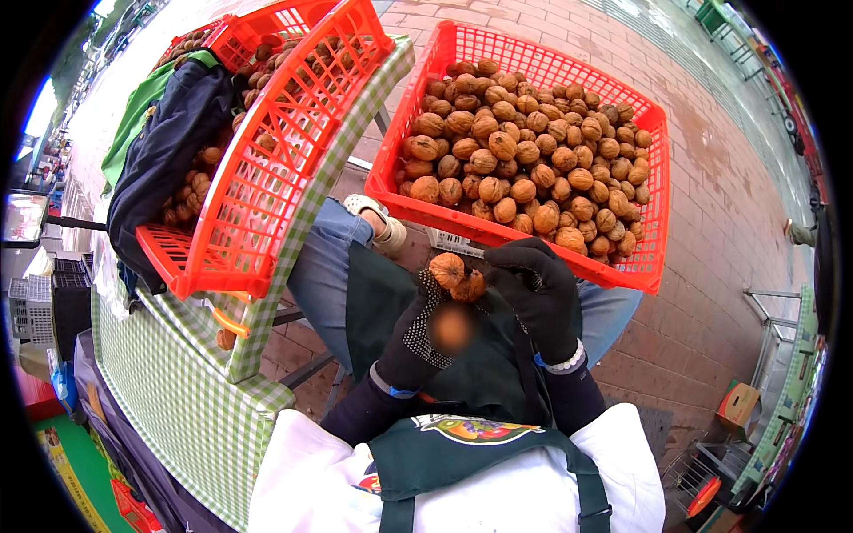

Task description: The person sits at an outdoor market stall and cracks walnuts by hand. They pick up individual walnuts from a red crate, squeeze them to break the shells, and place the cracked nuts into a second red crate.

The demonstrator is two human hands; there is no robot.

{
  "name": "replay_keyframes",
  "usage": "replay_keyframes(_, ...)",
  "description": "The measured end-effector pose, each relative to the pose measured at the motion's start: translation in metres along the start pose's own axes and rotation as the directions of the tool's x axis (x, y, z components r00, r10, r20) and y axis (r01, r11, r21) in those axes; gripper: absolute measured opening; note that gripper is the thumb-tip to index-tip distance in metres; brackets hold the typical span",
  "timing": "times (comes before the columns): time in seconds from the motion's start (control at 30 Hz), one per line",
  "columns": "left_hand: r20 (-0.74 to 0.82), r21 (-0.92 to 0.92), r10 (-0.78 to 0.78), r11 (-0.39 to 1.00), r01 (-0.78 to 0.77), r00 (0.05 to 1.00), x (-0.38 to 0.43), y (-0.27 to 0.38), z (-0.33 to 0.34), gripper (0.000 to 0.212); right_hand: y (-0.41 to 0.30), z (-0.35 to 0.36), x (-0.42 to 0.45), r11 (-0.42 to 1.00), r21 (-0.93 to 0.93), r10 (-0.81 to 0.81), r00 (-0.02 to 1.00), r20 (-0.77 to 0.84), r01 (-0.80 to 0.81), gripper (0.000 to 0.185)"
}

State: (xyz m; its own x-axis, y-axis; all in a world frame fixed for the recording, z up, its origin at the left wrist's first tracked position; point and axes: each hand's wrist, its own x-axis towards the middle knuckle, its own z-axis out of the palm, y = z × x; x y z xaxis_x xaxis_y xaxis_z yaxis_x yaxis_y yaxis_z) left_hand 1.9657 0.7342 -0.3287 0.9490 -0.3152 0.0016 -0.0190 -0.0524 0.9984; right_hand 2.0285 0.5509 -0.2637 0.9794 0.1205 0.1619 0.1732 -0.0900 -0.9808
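My left hand [418, 340], in a black glove with white grip dots, is shut on walnuts above my lap. One pale brown walnut [446, 270] sits at the fingertips, with a darker, rough walnut [468, 286] against it. A round brown shape [452, 328] at the palm is blurred, probably another walnut. My right hand [538, 293], also black-gloved, is just right of these nuts with its fingers curled. Whether anything is inside it is hidden. Beyond both hands, a red plastic crate [656, 200] holds a heap of walnuts [526, 153].
At left, a red slatted crate [233, 220] with walnuts and a dark jacket [180, 126] stands on a table with a green checked cloth [180, 400]. An orange-handled tool [231, 324] and a loose walnut [225, 339] lie beside it. A cardboard box [738, 408] is far right.
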Motion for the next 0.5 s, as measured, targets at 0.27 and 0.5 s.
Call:
replay_keyframes(0.27,0.018,-0.099,-0.23,0.968,0.231,0.973,-0.001,-0.023,0.004,0.047,0.0,0.003,0.012,0.984,0.003,-0.172,0.951,0.255,0.177,0.031)
replay_keyframes(0.5,0.061,-0.039,-0.22,0.974,0.223,0.973,-0.004,-0.022,0.009,0.052,0.019,0.008,0.006,0.938,0.304,0.149,0.986,0.076,-0.165,0.036)
